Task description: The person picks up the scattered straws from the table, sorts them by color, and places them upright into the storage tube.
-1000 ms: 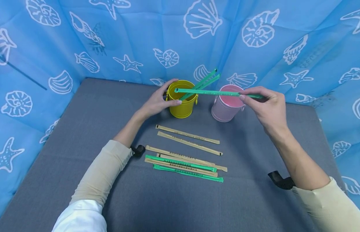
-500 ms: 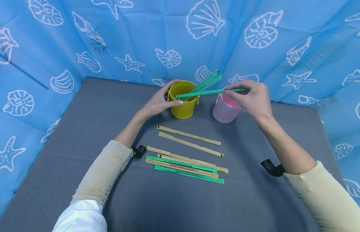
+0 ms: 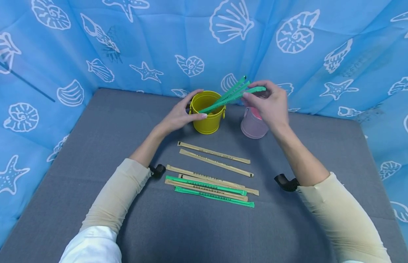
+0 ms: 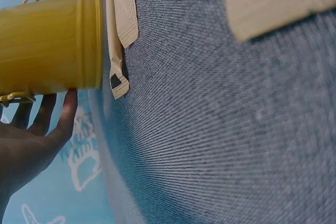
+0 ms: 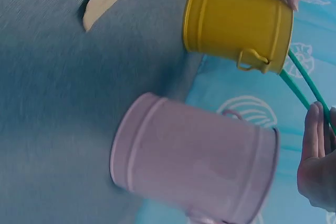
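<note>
My left hand (image 3: 177,115) grips the side of a small yellow metal bucket (image 3: 206,126), thumb at its rim and fingers behind. In the left wrist view, the fingers touch the bucket's wall. My right hand (image 3: 272,104) pinches a green paper-wrapped straw (image 3: 258,88) near its upper end. This straw slants down to the left, its lower end at the mouth of the yellow bucket. Alongside it, other green wrapped straws (image 3: 237,84) lean out of the same bucket. A pink bucket (image 3: 252,127) stands below my right hand, which hides part of its opening.
Tan wrapped straws (image 3: 214,153) lie in front of the buckets on the grey cloth-covered table (image 3: 204,233). Nearer me, green wrapped straws (image 3: 214,197) lie among several tan ones. A blue curtain with white shells (image 3: 144,40) hangs behind the table.
My right hand has moved left, bringing the green straw from nearly level above the buckets to a slant at the yellow bucket's mouth. My left hand stays on that bucket.
</note>
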`<state>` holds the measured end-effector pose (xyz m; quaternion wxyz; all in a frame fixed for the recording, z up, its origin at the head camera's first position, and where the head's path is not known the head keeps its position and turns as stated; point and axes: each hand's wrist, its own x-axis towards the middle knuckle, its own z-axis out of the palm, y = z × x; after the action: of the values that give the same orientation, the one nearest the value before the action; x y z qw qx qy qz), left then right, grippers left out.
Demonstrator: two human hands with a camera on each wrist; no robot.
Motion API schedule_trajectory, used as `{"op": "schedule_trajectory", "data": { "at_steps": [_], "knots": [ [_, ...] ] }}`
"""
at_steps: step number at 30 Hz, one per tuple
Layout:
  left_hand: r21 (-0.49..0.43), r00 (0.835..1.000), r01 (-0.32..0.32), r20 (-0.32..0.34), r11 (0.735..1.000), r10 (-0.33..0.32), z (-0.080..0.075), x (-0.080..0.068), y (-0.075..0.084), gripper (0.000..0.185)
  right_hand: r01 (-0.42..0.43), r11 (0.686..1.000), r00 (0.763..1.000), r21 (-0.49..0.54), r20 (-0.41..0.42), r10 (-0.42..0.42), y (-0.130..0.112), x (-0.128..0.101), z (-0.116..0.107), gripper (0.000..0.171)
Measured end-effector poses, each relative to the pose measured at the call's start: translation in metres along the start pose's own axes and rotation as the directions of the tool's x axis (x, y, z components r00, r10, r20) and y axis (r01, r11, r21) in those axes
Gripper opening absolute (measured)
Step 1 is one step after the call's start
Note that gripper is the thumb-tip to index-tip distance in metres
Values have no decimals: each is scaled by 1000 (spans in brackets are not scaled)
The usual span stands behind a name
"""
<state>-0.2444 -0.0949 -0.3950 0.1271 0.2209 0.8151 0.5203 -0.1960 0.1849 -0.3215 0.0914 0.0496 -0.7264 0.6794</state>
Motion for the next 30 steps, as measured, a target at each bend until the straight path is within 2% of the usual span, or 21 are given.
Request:
{"op": "schedule_trajectory", "data": {
  "at_steps": [3, 9, 15, 20, 22, 30],
  "knots": [
    [-6, 1000, 2, -1, 1000, -2, 0, 0, 1, 82, -30, 996, 999, 85, -12, 31, 6, 5, 4, 27],
    [-5, 1000, 10, -4, 1000, -10, -1, 0, 1, 82, -54, 992, 998, 114, -11, 56, 16, 10, 9, 28],
    [-7, 1000, 12, -6, 1000, -12, 0, -1, 0, 82, -91, 991, 996, 103, -16, 93, 18, 9, 11, 30],
    [-11, 1000, 3, -15, 1000, -3, 1, -2, 1, 81, -129, 991, 991, 18, -27, 130, 12, 2, 4, 37],
    [-15, 1000, -2, -16, 1000, 1, 2, -2, 1, 82, -128, 992, 991, -19, -36, 127, 10, -4, 0, 37],
    [-30, 1000, -1, -15, 1000, 1, 2, -3, 1, 81, -49, 999, 997, -9, -67, 48, 6, -31, -17, 35]
  ]
}}
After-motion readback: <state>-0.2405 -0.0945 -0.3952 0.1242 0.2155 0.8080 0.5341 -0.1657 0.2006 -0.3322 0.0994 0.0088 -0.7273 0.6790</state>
